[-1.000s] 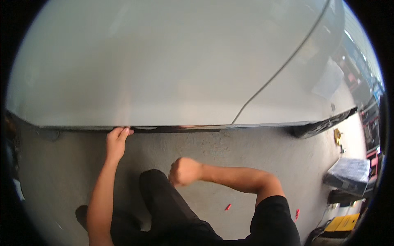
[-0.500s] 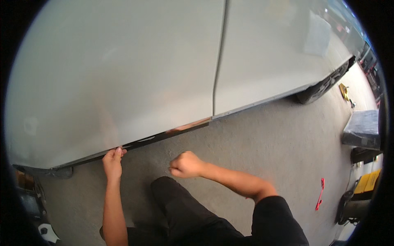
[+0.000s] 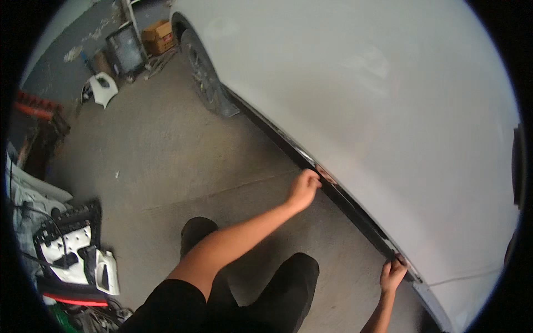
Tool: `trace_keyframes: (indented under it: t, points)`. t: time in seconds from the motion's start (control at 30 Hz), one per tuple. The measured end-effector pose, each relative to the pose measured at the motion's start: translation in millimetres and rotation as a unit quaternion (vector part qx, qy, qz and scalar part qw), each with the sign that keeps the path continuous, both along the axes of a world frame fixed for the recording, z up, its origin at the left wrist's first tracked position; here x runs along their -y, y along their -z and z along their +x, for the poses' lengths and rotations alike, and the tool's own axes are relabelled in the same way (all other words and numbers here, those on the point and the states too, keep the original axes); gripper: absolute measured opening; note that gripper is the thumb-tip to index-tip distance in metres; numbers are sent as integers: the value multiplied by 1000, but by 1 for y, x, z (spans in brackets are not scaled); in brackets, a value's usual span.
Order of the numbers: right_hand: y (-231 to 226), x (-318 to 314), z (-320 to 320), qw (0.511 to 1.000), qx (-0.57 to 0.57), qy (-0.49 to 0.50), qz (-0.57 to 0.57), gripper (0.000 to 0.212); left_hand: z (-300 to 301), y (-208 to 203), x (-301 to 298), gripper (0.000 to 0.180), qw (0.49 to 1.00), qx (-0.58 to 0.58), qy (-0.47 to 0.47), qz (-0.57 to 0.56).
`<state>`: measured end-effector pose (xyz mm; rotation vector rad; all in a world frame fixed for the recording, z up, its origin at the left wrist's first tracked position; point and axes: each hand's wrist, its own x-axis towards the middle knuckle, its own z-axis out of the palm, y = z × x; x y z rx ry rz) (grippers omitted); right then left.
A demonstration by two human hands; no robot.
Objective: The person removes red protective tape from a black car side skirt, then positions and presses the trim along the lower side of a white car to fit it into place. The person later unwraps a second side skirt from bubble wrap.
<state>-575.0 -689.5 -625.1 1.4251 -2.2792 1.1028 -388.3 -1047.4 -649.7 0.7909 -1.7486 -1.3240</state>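
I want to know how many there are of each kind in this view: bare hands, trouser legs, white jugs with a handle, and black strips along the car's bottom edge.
Bare hands: 2, the left hand and the right hand
Trouser legs: 2
White jug: 1
Black strip on the car: 1
Total: 6

Room over the floor, car closing the right.
Passage is possible between the right knee and the black strip, until the left hand; the wheel stands ahead, parts with a jug block the left.
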Motion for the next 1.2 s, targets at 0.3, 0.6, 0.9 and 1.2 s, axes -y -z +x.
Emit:
trace_keyframes:
  t: [0.3,0.6,0.9,1.2]
  points:
    - [-15,246,116,977,-47,-199,63,24,130,-14,257,14,889,7,-441,-123]
    - [15,348,157,991,122,49,-6,39,134,-18,406,40,824,-47,-558,-88]
    - [4,364,182,971,193,122,71,45,70,-22,437,38,841,-106,-528,49]
    - [-21,518,270,898,-106,-375,203,18,84,-21,449,38,868,-47,-494,-30]
